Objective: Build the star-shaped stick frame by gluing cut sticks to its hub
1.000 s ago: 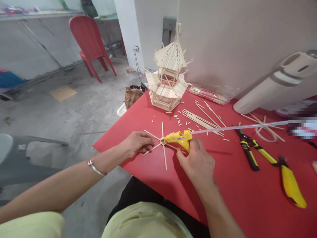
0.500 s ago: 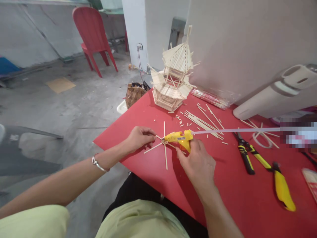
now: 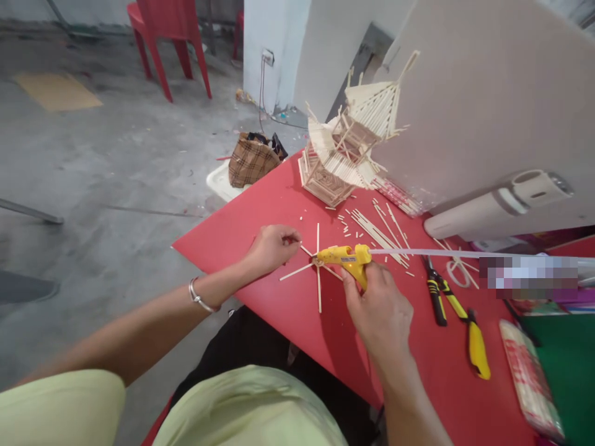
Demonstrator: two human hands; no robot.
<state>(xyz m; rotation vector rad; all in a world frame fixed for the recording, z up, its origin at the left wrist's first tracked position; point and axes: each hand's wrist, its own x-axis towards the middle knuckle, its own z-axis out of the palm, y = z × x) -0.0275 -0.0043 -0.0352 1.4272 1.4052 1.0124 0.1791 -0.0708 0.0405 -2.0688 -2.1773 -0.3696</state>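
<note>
1. In the head view, your right hand (image 3: 383,303) is wrapped around the grip of a yellow glue gun (image 3: 344,255), whose nozzle is at the hub of a small star of sticks (image 3: 318,279); you cannot tell from here whether it touches.
2. The star lies on the red worktop (image 3: 253,226), in front of you and between your hands, its spokes fanning outward.
3. Your left hand (image 3: 277,248) has its fingers bent inward at the outer part of the upper-left spoke, covering it; whether they grasp it cannot be told.
4. The gun's body blocks part of the hub, and a long clear glue stick (image 3: 418,252) juts from its back, crossing above the worktop toward the right, where a pixelated patch hides what is there.
5. Beyond the star stands a tiered stick pagoda (image 3: 341,164), near the wall. Loose sticks (image 3: 379,238) and short offcuts lie between it and your right hand.
6. To the right of that hand, black-and-yellow cutters (image 3: 436,300) lie near a yellow object (image 3: 477,347); farther right is a packet of sticks (image 3: 532,381).
7. A pale bottle (image 3: 474,217) is by the wall, and a checked bag (image 3: 253,161) sits beyond the worktop's left edge.
</note>
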